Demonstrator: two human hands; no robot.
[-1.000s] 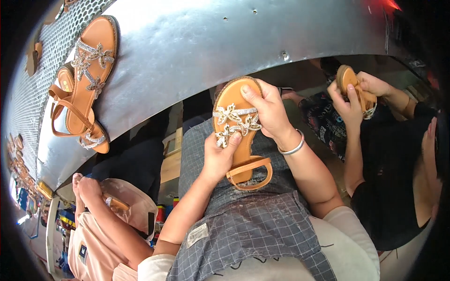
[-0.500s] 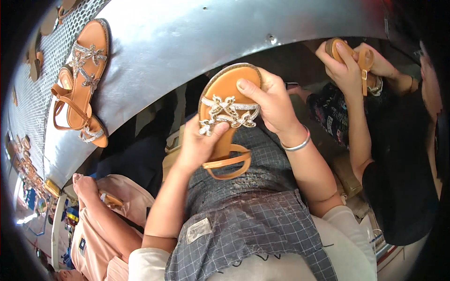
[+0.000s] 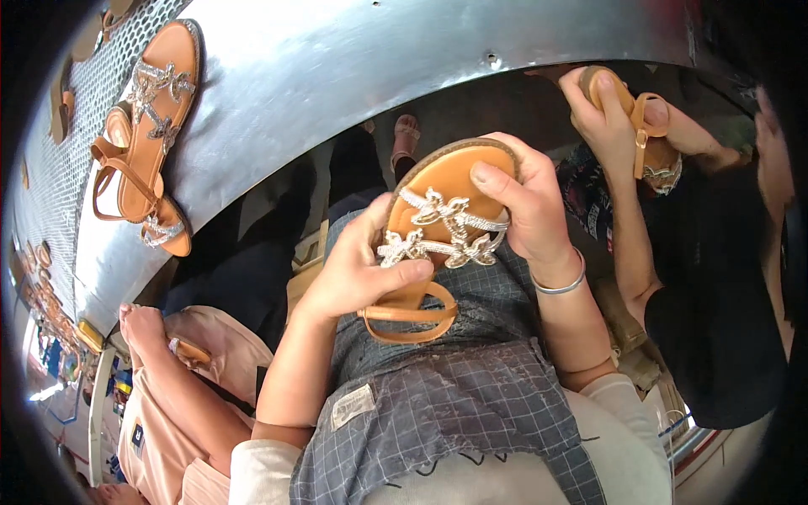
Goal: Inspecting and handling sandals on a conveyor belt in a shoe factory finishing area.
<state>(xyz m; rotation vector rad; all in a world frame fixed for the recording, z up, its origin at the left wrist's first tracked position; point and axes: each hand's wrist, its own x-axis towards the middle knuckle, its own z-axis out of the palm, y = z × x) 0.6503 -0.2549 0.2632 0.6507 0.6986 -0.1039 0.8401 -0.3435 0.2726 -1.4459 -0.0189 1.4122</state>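
Holding the tan flat sandal with silver jewelled straps (image 3: 438, 227) over your lap at the centre of the frame, you have both hands closed on it. Your left hand (image 3: 362, 273) wraps the heel end, thumb pressed across the lower jewelled strap; your right hand (image 3: 526, 206) cups the toe end, thumb lying on the insole near the upper strap.

The loose tan ankle strap (image 3: 408, 311) hangs in a loop below your left hand, unsupported. It could snag on your fingers or on the checked grey fabric (image 3: 438, 396) beneath if you turn the sandal.

Your left thumb bears straight on the ornaments; hard pressure there could bend a strap or loosen a stone, I judge.

Nothing sits under the sandal but your lap, so a slack grip would probably drop it between your knees, away from the curved metal bench (image 3: 337, 67) in the upper frame where two matching sandals (image 3: 147, 135) lie.

A co-worker's hand (image 3: 606, 118) at upper right holds another sandal near your right wrist; elbows could knock.
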